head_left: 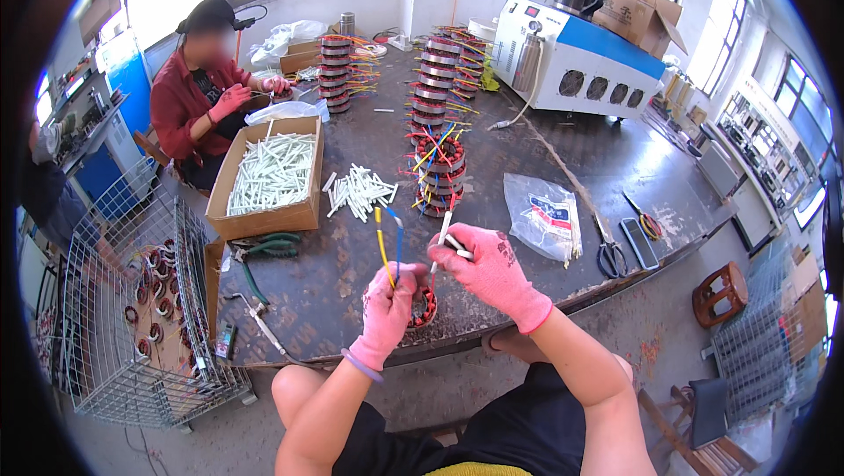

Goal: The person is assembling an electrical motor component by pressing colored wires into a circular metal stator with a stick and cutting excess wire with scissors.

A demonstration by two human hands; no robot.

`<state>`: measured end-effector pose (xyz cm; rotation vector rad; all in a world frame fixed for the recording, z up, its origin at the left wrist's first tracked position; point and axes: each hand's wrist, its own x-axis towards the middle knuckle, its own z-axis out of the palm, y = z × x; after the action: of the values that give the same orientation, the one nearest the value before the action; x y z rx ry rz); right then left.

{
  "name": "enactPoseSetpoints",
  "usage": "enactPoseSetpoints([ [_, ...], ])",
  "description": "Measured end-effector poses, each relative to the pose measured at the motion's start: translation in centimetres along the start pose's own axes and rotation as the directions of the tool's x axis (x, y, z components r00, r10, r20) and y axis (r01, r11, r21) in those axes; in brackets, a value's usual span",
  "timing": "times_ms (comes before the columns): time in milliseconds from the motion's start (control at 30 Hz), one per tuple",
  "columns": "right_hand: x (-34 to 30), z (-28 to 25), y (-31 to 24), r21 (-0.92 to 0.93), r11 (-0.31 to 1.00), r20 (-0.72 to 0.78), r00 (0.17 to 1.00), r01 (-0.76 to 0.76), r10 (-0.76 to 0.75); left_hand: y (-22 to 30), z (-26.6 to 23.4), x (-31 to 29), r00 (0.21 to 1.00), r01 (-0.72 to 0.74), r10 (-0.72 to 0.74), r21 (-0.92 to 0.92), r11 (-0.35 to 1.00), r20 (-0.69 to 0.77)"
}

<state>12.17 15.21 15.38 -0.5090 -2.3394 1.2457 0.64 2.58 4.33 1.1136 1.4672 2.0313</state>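
Both of my hands wear pink gloves and work close together near the table's front edge. My left hand (385,313) is closed around a yellow wire (381,243) and a blue wire (400,247), whose ends stick up above the fingers. Under the hands lies a ring-shaped motor stator (428,309) with red windings, partly hidden by the left hand. My right hand (494,272) is closed on white sleeves; one white sleeve (446,228) points upward, apparently on a red wire, and others lie across the fingers. Beyond them stands a stack of stators (441,179) with coloured leads.
Left of centre are loose white sleeves (360,191), a cardboard box (264,228) full of them, pliers (268,246) and a torch (264,327). Rightward lie a plastic bag (543,217), scissors (610,256) and a phone (639,242). A co-worker (198,98) sits far left.
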Motion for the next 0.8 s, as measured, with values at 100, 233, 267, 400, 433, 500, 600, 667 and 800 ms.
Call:
enactPoseSetpoints([
  [100,-0.9,0.5,1.2,-0.259,0.960,-0.012,0.994,0.106,-0.112,0.9,-0.2,0.8,0.993,-0.111,0.115,0.169,0.979,-0.016],
  [233,-3.2,3.0,5.3,-0.330,0.930,0.064,0.986,0.164,-0.152,3.4,-0.1,1.6,0.987,-0.075,0.046,0.192,0.979,0.152],
  [267,-3.7,3.5,6.0,-0.334,0.925,0.060,0.984,0.179,-0.169,4.1,-0.1,1.8,0.973,-0.093,0.043,0.215,0.972,0.225],
  [400,-4.2,4.2,7.4,-0.325,0.930,0.059,0.985,0.174,-0.164,4.9,0.3,2.3,0.946,-0.100,0.002,0.287,0.953,0.324],
  [433,-4.2,4.2,7.6,-0.333,0.927,0.061,0.985,0.174,-0.163,4.5,0.6,2.1,0.962,-0.027,-0.031,0.211,0.977,0.270],
  [500,-4.2,3.8,7.8,-0.357,0.918,0.070,0.985,0.172,-0.157,4.7,1.0,2.1,0.962,-0.003,-0.055,0.214,0.977,0.267],
  [600,-4.2,3.5,7.5,-0.390,0.916,0.072,0.995,0.090,-0.067,4.9,2.0,2.3,0.960,0.024,-0.082,0.210,0.977,0.268],
  [667,-4.1,3.9,8.8,-0.352,0.930,0.018,0.994,0.106,-0.107,4.7,2.6,2.7,0.960,0.027,-0.085,0.213,0.977,0.266],
  [800,-3.9,4.6,10.2,-0.336,0.933,-0.024,0.990,0.125,-0.141,3.4,2.9,2.8,0.976,0.076,-0.094,0.099,0.992,0.196],
])
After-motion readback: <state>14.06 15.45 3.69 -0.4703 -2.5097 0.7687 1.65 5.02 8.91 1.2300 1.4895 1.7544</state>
